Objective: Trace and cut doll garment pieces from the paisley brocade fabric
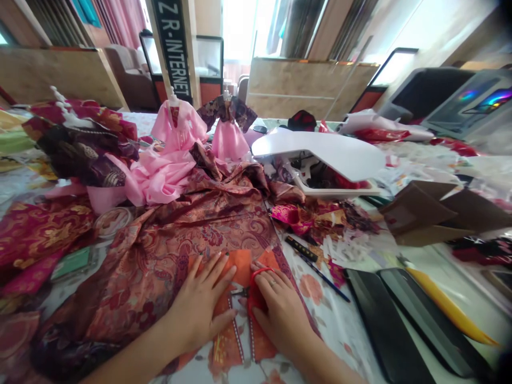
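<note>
Tabletop [330, 320]: fabric [240, 261] under left hand [196, 312], scissors [252, 300] seemingly in right hand [278, 298].

Beyond the desk's [334, 326] far edge, a window [240, 21] is glowing, a pink curtain [123, 22] is hanging, an armchair [122, 74] is standing.

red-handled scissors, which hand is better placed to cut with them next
Probably the right hand: it has the red-handled scissors in its fingers, while the left hand lies spread flat over orange material.
</note>
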`<action>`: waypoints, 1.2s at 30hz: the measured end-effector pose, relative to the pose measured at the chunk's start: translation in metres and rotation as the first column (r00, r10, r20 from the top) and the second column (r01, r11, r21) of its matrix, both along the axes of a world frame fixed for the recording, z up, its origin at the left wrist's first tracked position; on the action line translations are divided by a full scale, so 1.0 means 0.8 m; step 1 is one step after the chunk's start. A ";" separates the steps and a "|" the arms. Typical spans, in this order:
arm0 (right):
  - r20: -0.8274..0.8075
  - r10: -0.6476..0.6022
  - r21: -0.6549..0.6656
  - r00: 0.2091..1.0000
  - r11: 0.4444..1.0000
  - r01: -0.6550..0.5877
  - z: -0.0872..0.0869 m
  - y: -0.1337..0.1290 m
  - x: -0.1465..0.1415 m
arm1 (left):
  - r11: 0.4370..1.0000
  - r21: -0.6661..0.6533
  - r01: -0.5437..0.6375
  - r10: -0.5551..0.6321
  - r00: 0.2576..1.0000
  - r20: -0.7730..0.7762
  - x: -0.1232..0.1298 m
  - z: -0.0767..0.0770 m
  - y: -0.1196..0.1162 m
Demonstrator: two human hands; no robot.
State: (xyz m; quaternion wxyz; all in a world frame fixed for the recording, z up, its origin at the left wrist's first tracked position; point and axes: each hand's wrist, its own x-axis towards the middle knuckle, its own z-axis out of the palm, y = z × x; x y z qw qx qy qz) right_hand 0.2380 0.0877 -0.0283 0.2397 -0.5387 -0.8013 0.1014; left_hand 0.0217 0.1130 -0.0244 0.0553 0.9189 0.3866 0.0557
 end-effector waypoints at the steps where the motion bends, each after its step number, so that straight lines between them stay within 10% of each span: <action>1: 0.012 -0.002 0.007 1.000 1.000 0.001 0.000 0.000 0.000 | 1.000 -0.006 -0.003 0.003 1.000 0.002 0.000 0.000 0.000; 15: 0.055 0.045 0.122 0.997 0.991 -0.052 -0.003 0.001 -0.002 | 0.997 -0.072 -0.015 0.021 0.996 0.081 -0.006 -0.008 0.000; 21: -0.244 -0.086 0.146 0.966 0.981 0.124 -0.003 -0.003 -0.003 | 0.996 -0.085 0.001 0.007 0.996 0.086 -0.007 -0.004 0.000; 30: -0.607 -0.464 0.054 0.646 0.786 0.616 0.011 0.004 0.047 | 0.999 -0.027 -0.021 0.024 0.995 0.094 -0.007 0.002 0.006; 36: -0.717 -0.532 -0.167 0.450 0.758 0.631 0.008 0.008 0.082 | 0.999 0.022 0.036 -0.038 0.995 0.097 0.000 -0.002 0.006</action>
